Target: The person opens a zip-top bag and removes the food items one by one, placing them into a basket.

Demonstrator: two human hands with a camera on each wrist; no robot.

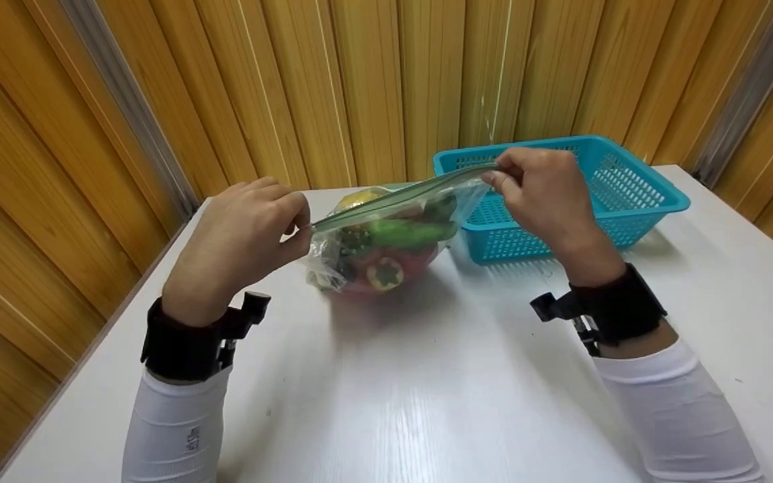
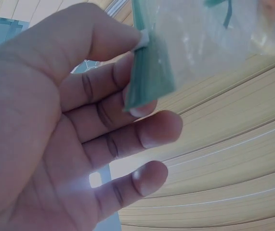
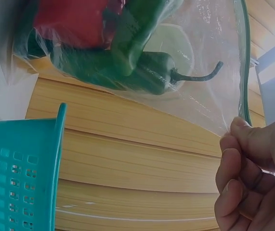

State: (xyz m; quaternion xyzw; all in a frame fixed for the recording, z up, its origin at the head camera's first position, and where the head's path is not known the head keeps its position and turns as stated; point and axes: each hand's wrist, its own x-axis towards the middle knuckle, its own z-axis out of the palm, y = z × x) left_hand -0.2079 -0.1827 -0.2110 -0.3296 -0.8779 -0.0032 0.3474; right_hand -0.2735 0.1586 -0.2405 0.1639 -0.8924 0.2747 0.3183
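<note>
The left hand and right hand each pinch a top corner of a clear plastic green-zipped bag of red and green vegetables, at twelve o'clock over the white table. Just beside it, towards two o'clock, a rectangular turquoise perforated basket stands partly behind the right hand.

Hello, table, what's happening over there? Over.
Left hand and right hand pinching opposite top ends of zip-top bag. Green peppers inside. Turquoise basket near right hand; nothing visibly blocking.
</note>
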